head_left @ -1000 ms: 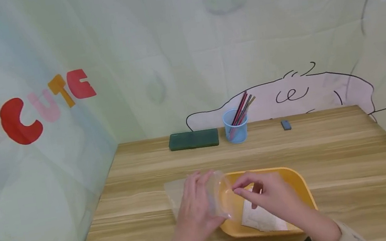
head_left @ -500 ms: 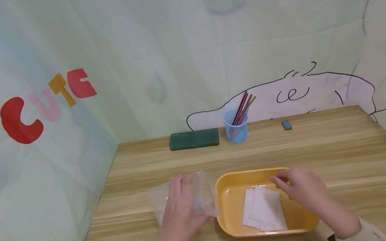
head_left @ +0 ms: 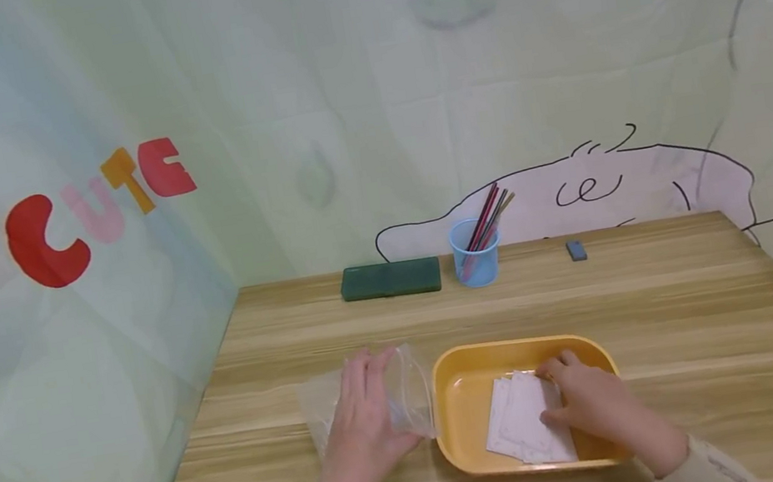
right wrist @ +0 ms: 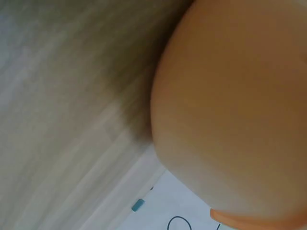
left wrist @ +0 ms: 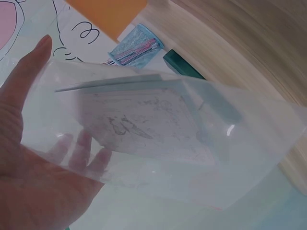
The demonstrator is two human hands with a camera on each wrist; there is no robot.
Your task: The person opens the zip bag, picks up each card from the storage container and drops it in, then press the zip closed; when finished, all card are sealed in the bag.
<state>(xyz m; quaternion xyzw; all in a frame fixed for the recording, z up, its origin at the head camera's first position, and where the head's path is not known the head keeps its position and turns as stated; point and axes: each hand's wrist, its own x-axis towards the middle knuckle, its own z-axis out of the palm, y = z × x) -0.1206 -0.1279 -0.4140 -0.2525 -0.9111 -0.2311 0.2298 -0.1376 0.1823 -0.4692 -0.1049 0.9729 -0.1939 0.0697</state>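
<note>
1. My R hand [head_left: 585,405] is nearest me, down inside the yellow tray [head_left: 457,398]. Its grip is closing on the white paper packets [head_left: 525,425]: fingertips curled onto the stack's right edge, thumb at the near side. Looks like a pinch, but I can't tell if anything is lifted yet. The R wrist view shows only blurred tray wall [right wrist: 230,110] and desk, no fingers.

2. The packets lie flat in the tray's middle, overlapped, with their long axis running near-to-far and leaning a bit left at the near end. They sit just left of my R palm, touching the fingertips.

3. My L hand [head_left: 365,430] is left of the tray on the desk [head_left: 674,330], holding the clear plastic bag [head_left: 403,394]. The grip is wrapped around the bag, fingers behind and thumb in front; in the L wrist view the fingers [left wrist: 79,153] show through the film [left wrist: 158,134].

4. Key relation: the bag stands just beside the tray's left wall, w/ its upright edge toward the tray. So the packets lie to the right of the bag, w/ only the tray wall between. R hand is the nearer one to the packets; L is apart from them.

5. Farther back, along the wall: a green case [head_left: 390,280], a blue cup w/ pencils [head_left: 477,263] and a small grey eraser [head_left: 575,250], all well apart from both hands.
</note>
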